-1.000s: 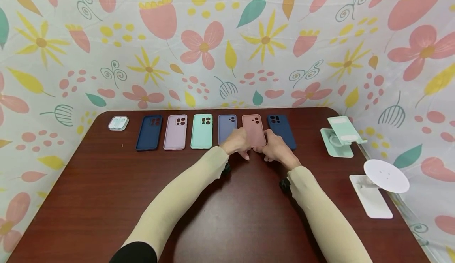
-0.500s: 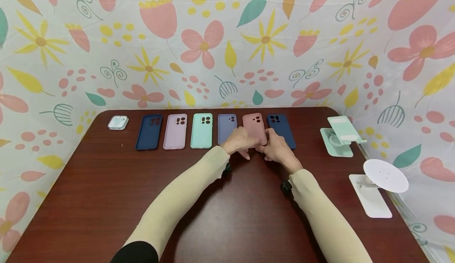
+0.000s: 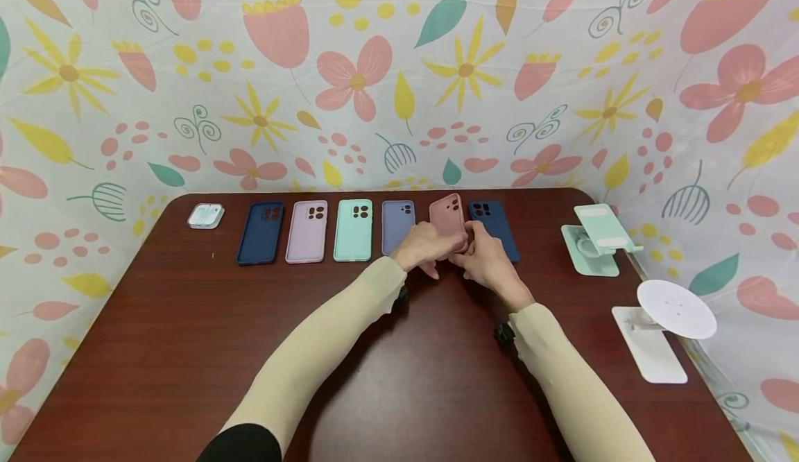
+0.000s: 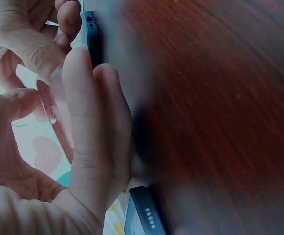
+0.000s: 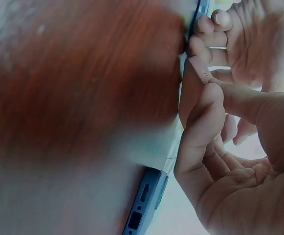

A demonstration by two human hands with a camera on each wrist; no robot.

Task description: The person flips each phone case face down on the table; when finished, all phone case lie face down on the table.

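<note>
A pink phone case point(image 3: 446, 215) is tipped up from the dark wooden table point(image 3: 399, 379), its camera-hole end away from me. My left hand point(image 3: 427, 245) pinches its lower left part, and my right hand point(image 3: 488, 259) holds the lower right corner. In the left wrist view, the thumb and fingers of the left hand point(image 4: 93, 132) lie on both sides of the pink case point(image 4: 57, 120). Fingers of the right hand point(image 5: 200, 142) grip the pink case point(image 5: 191, 90) by its end in the right wrist view.
Beside the hands lie a slate-blue case point(image 3: 398, 220) and a navy case point(image 3: 497, 232). Further left are mint point(image 3: 353, 236), lilac point(image 3: 306, 236) and navy point(image 3: 259, 236) cases, plus a small clear box point(image 3: 206, 216). A mint stand point(image 3: 593, 240) and white stand point(image 3: 655, 351) occupy the right.
The pink case lay nearly flat; its near end has since risen, tilting it up and slightly right. Both hands have closed in on its near end. The other cases have stayed put.
</note>
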